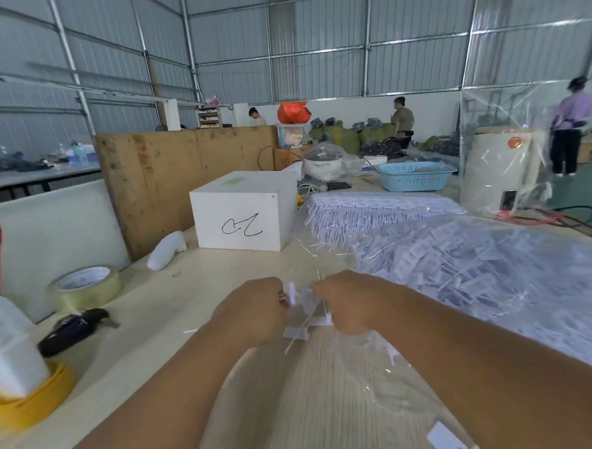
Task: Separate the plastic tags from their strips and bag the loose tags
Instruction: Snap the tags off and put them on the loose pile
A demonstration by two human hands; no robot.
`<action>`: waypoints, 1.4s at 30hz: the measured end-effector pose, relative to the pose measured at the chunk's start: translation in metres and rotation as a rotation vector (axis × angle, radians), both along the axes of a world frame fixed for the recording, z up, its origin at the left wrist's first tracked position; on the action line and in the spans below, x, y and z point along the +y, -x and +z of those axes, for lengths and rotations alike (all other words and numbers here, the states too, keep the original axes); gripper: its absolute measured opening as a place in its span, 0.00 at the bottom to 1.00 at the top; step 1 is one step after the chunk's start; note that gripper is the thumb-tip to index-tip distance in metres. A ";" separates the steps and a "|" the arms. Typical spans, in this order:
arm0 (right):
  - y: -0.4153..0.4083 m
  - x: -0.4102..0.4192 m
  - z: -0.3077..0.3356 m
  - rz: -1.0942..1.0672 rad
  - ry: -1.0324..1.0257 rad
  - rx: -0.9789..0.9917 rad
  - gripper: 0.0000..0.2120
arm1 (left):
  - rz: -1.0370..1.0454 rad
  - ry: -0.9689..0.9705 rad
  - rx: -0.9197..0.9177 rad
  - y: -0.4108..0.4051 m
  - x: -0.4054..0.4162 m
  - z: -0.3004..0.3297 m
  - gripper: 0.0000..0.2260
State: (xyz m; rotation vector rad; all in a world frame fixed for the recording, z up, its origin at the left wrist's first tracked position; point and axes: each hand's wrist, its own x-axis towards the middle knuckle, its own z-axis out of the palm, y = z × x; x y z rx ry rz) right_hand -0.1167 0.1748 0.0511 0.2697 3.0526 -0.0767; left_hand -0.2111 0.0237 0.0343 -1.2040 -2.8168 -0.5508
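Both hands meet at the table's middle over a small cluster of white plastic tags on a thin strip (306, 313). My left hand (251, 310) pinches the tags from the left, fingers curled. My right hand (346, 302) grips the strip's other side, fingers curled round it. A clear plastic bag (374, 364) lies under my right forearm with a few loose white tags (448, 439) inside. To the right, a large clear bag of loose tags (478, 266) lies heaped. Behind it rests a stack of uncut tag strips (373, 211).
A white box (246, 211) with a black scribble stands ahead. At the left sit a tape roll (85, 285), a black key fob (74, 330), a white bottle (167, 250) and a white jug in a yellow dish (19, 403). A blue basket (414, 176) and wrapped appliance (501, 169) stand far right.
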 end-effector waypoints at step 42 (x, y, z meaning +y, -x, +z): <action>-0.048 -0.023 0.014 0.012 0.625 0.683 0.09 | 0.021 -1.107 -0.546 -0.046 0.018 0.013 0.15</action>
